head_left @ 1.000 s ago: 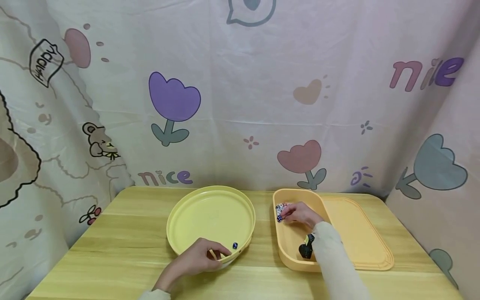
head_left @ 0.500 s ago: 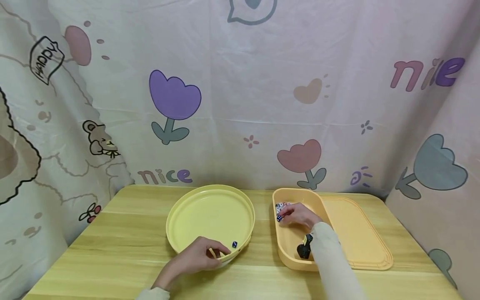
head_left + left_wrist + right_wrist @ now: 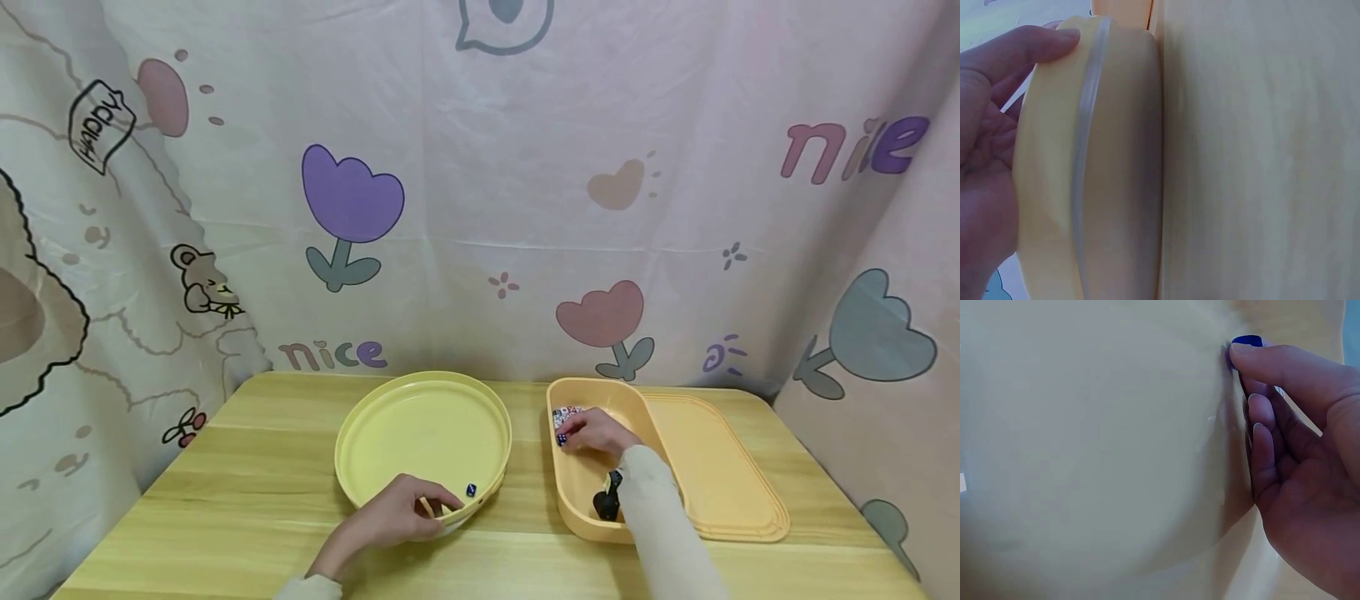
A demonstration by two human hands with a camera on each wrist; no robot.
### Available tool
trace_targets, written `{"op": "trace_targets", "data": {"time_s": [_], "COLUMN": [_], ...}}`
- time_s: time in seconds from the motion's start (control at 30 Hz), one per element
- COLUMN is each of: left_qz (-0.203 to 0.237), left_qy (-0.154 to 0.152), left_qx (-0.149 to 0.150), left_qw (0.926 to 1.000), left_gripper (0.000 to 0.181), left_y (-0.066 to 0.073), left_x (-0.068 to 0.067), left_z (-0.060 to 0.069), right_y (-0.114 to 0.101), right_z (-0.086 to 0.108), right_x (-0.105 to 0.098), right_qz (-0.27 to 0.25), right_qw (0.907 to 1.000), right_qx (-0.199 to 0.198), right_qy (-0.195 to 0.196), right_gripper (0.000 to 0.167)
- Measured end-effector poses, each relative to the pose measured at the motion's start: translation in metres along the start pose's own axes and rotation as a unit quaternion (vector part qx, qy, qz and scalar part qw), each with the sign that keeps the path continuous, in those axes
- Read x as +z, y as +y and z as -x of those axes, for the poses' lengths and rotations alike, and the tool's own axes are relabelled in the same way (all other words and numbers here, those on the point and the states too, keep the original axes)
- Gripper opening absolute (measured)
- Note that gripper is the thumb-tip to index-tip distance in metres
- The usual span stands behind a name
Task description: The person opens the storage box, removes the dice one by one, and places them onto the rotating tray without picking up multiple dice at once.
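My left hand grips the near rim of a round yellow tray, with the thumb on its outer wall in the left wrist view. A small dark blue die lies inside the tray, just right of the fingers. Over the left part of an orange rectangular container, my right hand pinches a blue die between thumb and fingertips. Several white and coloured dice are gathered in the container's far left corner, partly hidden by that hand.
An orange lid-like panel lies flat on the wooden table, right of the container. Beside the right sleeve is a black object, partly covered. A printed curtain hangs behind the table.
The right forearm and the black object beside it have shifted slightly left. My right hand still pinches the die, and the left hand keeps its place on the rim.
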State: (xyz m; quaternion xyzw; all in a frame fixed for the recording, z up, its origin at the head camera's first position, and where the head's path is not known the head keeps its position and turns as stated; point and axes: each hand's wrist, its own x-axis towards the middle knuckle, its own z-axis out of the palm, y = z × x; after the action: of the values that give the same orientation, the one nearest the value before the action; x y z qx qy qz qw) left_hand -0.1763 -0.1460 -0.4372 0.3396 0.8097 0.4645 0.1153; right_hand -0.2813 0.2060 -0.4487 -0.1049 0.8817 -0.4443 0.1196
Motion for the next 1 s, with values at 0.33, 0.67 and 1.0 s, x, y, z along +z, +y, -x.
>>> {"op": "trace_targets", "data": {"time_s": [0.33, 0.67, 1.0], "left_qz": [-0.001, 0.005, 0.007], "left_qy": [0.001, -0.005, 0.004], "left_qx": [0.01, 0.013, 0.01], "left_qw": [1.0, 0.9999, 0.9999], "left_gripper": [0.024, 0.023, 0.024], "left_y": [0.001, -0.002, 0.0], "left_x": [-0.001, 0.001, 0.0], "left_z": [-0.004, -0.001, 0.0], "right_y": [0.003, 0.002, -0.037], "right_z": [-0.002, 0.006, 0.007], "right_x": [-0.007, -0.008, -0.018], "right_qz": [-0.017, -0.026, 0.011], "right_qw": [0.9997, 0.9994, 0.9887], "right_qx": [0.018, -0.017, -0.07], "right_qy": [0.006, 0.014, 0.132], "right_gripper": [0.023, 0.019, 0.016]}}
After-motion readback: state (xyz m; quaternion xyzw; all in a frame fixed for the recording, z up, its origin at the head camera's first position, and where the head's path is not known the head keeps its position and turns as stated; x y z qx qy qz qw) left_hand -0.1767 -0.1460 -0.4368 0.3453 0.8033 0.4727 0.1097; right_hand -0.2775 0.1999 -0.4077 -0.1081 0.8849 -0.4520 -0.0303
